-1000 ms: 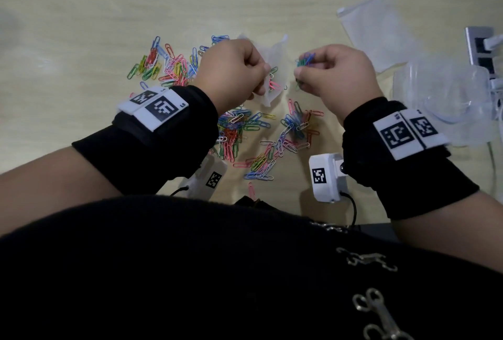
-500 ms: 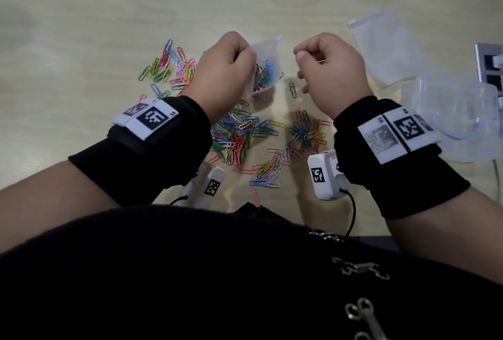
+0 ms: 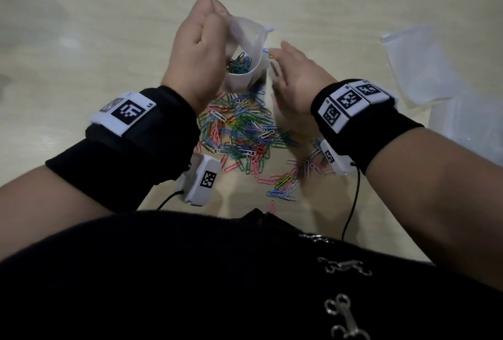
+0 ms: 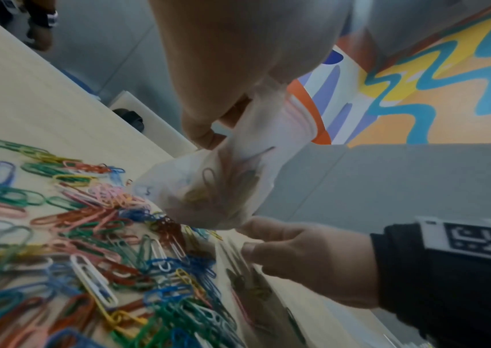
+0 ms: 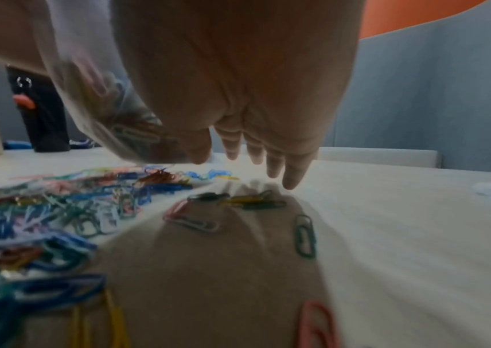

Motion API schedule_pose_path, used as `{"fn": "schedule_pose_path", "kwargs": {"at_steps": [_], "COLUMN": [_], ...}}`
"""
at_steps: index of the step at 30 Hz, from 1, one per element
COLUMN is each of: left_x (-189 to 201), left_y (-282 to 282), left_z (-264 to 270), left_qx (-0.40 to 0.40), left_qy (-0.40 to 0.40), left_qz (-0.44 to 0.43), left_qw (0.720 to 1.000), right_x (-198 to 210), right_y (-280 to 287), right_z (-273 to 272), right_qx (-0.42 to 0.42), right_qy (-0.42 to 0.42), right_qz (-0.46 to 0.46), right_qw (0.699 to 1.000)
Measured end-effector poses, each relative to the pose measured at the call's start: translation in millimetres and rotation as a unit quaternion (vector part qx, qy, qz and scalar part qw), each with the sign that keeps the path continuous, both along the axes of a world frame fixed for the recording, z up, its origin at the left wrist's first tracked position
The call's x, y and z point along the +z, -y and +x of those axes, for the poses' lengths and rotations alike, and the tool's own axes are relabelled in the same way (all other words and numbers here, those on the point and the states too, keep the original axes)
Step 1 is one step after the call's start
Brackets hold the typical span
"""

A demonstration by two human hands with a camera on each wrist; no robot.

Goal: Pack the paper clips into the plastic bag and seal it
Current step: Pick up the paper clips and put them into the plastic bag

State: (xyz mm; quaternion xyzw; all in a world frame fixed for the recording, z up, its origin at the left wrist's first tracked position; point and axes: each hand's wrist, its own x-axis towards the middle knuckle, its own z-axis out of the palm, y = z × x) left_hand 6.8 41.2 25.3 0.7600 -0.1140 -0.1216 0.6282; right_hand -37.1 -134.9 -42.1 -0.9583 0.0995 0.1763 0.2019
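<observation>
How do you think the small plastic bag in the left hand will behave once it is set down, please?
The plastic bag looks floppy: it sags below the left hand pinching its rim. The paper clips pooled at its bottom probably weigh it down. Its mouth gapes open, so it may slump and spill.

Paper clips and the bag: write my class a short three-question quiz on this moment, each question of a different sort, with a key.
1. True or false: the left hand pinches the plastic bag by its rim.
2. Multiple choice: the right hand is
A) holding the bag shut
B) open, fingers spread above the table
C) resting flat on a spare bag
3. Fill in: most of the paper clips lie loose on the ____, below the held bag.

Key
1. True; some clips already show inside.
2. B
3. table
</observation>
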Motion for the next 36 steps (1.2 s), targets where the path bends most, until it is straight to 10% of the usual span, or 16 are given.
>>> {"fn": "schedule_pose_path", "kwargs": {"at_steps": [36], "left_x": [-10.1], "left_y": [-109.0], "left_z": [7.6], "left_qx": [0.174], "left_qy": [-0.01], "left_qz": [-0.043], "left_qw": [0.984], "right_x": [-3.6], "right_y": [-104.1], "right_z": [44.1], "right_qx": [0.19], "right_qy": [0.03], "right_qz": [-0.051], "right_qw": [0.98]}}
